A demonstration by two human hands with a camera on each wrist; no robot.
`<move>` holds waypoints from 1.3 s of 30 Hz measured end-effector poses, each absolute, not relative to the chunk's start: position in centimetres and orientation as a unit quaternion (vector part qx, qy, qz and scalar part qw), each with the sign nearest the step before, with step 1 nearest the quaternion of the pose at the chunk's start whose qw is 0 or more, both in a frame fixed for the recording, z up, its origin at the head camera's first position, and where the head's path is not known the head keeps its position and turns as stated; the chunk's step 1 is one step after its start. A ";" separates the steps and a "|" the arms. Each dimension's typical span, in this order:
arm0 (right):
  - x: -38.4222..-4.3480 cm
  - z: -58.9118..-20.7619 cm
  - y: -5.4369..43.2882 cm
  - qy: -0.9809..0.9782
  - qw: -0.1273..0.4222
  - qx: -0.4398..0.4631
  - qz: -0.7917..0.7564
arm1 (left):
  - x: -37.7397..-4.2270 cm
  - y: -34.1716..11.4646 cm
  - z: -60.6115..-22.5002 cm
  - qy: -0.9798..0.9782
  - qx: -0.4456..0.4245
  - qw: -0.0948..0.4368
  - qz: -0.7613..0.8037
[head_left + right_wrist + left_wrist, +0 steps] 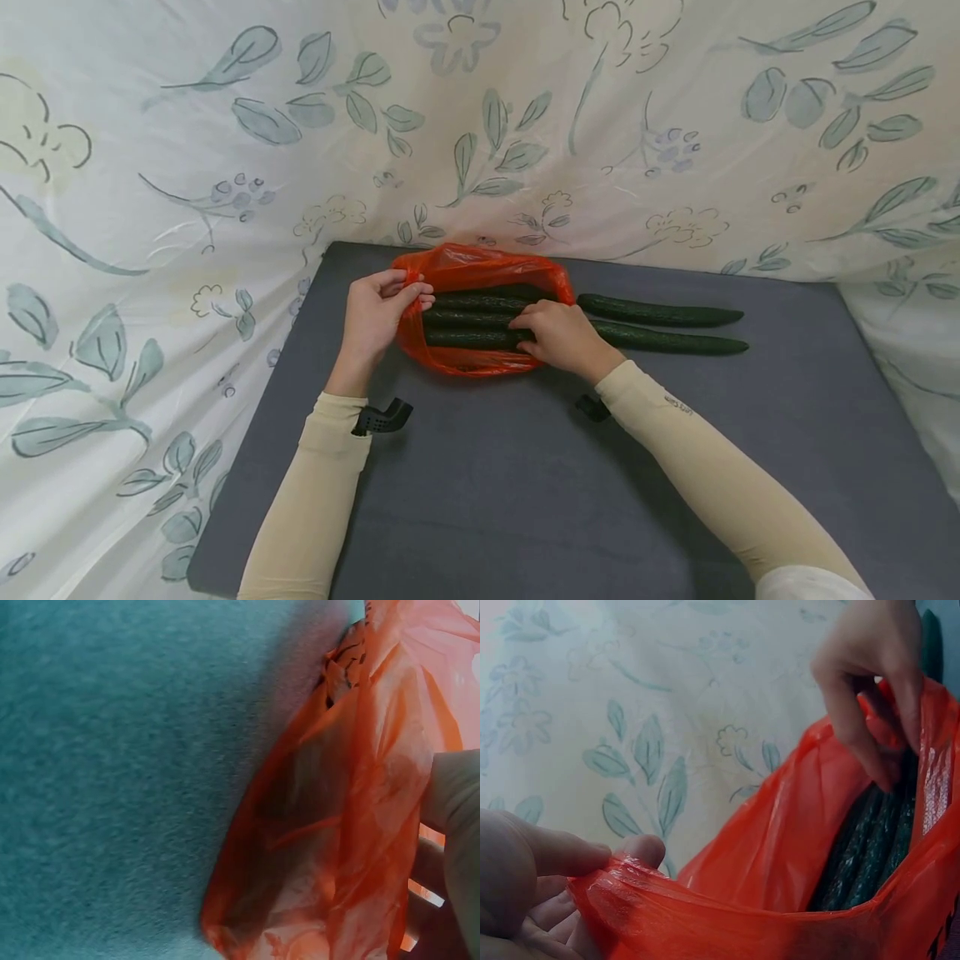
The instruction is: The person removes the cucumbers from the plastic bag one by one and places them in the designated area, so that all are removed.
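Note:
A thin orange-red plastic bag (480,364) lies on its side with its mouth spread wide, several dark green cucumbers (468,319) side by side within it. At the left end of the mouth, my left hand (378,307) pinches the gathered plastic between thumb and fingers. My right hand (561,333) reaches over the bag's right rim, its fingers and thumb curled down around the front cucumber (870,859) inside. In the right wrist view, the bag's translucent side (382,787) covers much of that hand's fingers. Two more cucumbers (667,312) extend rightward beyond the bag.
The dark grey table (480,492) runs in front of the bag and to both sides. Behind and at the sides hangs a pale curtain (637,192) with a leaf and flower print. Black wrist cameras (384,417) sit on both sleeves.

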State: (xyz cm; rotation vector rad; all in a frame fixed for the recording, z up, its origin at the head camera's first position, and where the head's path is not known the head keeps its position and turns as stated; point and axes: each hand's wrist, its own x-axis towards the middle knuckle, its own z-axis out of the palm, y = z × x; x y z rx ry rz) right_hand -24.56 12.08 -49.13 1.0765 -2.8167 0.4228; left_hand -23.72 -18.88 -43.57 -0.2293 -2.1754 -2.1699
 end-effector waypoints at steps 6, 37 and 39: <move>-24.5 -49.4 12.1 -0.929 0.033 0.343 0.133 | -23.7 -18.8 -43.5 -0.709 -0.071 0.030 -0.701; -24.4 -50.4 9.9 -0.942 0.036 0.331 0.040 | -23.7 -18.7 -43.4 -0.709 -0.062 0.029 -0.702; -24.4 -50.5 9.9 -0.943 0.035 0.327 0.039 | -23.7 -18.7 -43.5 -0.709 -0.061 0.027 -0.702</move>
